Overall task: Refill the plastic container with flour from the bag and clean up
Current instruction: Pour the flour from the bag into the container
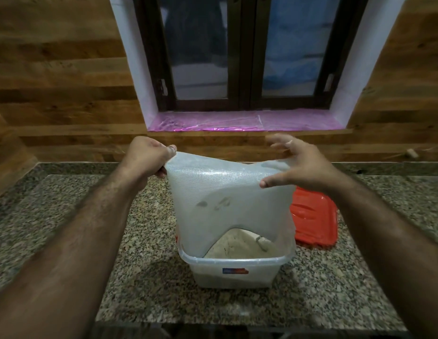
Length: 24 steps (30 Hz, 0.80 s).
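A clear plastic container [235, 272] with a small blue and red label stands on the granite counter [144, 277]. A translucent white flour bag [227, 204] hangs upside down over it, its mouth down inside the container. Pale flour [237, 243] shows heaped below the bag's mouth. My left hand [149, 157] pinches the bag's upper left corner. My right hand [296, 165] is at the upper right corner, thumb pressed on the bag's near side and fingers spread behind it.
A red lid [316, 218] lies flat on the counter just right of the container, partly behind the bag. A wood-panelled wall and a dark-framed window with a pink-lined sill [242, 121] rise behind the counter. The counter's front edge [237, 325] is near me.
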Available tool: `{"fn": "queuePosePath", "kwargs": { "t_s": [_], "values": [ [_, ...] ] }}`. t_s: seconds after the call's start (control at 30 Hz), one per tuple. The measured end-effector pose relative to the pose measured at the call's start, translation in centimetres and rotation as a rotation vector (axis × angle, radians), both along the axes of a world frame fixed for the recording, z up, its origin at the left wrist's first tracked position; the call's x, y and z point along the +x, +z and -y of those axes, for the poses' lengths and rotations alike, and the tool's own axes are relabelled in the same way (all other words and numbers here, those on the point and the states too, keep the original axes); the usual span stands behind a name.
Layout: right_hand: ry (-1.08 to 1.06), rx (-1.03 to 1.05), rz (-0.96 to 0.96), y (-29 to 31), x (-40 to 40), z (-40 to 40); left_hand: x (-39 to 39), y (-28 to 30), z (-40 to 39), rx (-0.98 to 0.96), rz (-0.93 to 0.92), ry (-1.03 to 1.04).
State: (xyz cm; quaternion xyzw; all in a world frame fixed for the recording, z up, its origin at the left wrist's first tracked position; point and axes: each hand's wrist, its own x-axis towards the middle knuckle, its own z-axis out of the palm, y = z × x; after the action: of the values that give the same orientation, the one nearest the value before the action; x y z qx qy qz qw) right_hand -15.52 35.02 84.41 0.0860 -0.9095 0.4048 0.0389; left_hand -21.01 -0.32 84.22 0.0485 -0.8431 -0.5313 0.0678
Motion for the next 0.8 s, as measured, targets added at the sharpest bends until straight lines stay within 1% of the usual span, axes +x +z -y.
{"fn": "queuePosePath", "kwargs": {
  "t_s": [0.1,0.13,0.17,0.3,0.33,0.47,0.53,0.63,0.7,0.77,0.8],
  "values": [
    [0.059,0.464,0.066,1.0,0.0,2.7,-0.1,-0.4,-0.4,0.019,-0.008,-0.027],
    [0.075,0.549,0.076,1.3,0.0,3.8,-0.1,-0.5,-0.5,0.023,-0.01,-0.041],
    [0.104,0.575,0.096,1.6,-0.1,4.7,-0.1,-0.6,-0.6,0.031,-0.013,-0.058],
    [0.257,0.446,0.207,2.1,-1.7,7.2,0.2,-0.7,-0.6,0.095,-0.022,-0.115],
    [0.269,0.436,0.194,2.1,-2.1,7.6,0.2,-0.7,-0.5,0.111,-0.017,-0.118],
    [0.247,0.46,0.033,1.9,-2.7,8.8,0.4,-0.8,-0.8,0.172,0.024,-0.129],
    [0.25,0.514,-0.015,2.0,-2.5,9.0,0.5,-0.8,-1.1,0.135,0.027,-0.135],
    [0.233,0.572,-0.054,2.2,-2.5,8.6,0.8,-0.2,-1.6,0.021,0.017,-0.108],
    [0.22,0.587,-0.082,2.4,-2.6,8.3,1.2,0.0,-1.7,-0.113,-0.064,-0.048],
    [0.21,0.588,-0.086,2.6,-2.5,8.0,2.7,0.1,-1.9,-0.222,-0.271,-0.036],
    [0.206,0.592,-0.088,2.7,-2.6,7.8,3.7,0.1,-1.9,-0.282,-0.381,-0.091]
  ]
}}
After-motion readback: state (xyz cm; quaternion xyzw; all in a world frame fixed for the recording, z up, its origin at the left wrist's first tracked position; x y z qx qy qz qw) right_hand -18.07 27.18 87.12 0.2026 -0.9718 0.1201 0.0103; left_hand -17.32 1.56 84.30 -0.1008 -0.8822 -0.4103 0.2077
